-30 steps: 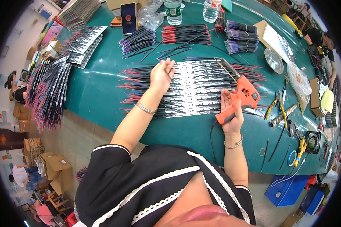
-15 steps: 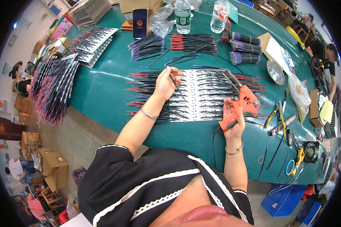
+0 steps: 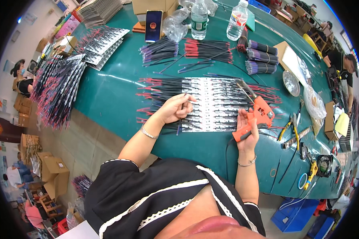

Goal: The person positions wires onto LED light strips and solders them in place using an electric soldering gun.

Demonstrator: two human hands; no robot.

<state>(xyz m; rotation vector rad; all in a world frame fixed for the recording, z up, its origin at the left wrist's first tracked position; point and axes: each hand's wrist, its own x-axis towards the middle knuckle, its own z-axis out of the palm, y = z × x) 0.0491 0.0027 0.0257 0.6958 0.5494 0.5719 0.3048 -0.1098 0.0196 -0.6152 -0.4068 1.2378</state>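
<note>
My right hand (image 3: 248, 140) is wrapped round the handle of an orange hot glue gun (image 3: 263, 110). The gun's metal nozzle points up and left, over the right side of a white panel of strips (image 3: 206, 104). Rows of black wires (image 3: 155, 88) with red and blue tips stick out from both sides of that panel, which lies flat on the table. Over the panel's left wires is my left hand (image 3: 174, 108), its fingers curled in and the index fingertip near the white part. Whatever those fingers may hold is hidden.
Wire bundles (image 3: 208, 51) lie behind the panel, near a phone (image 3: 153, 26) and two water bottles (image 3: 237, 20). Finished-looking wired panels (image 3: 60, 87) are stacked at the left. A metal dish (image 3: 291, 83), pliers (image 3: 294, 126) and yellow-handled scissors (image 3: 312, 174) lie at the right.
My left hand has come down and toward me, from the panel's upper left to its middle left. The dark wire seen in its fingers earlier no longer shows. The glue gun has barely moved.
</note>
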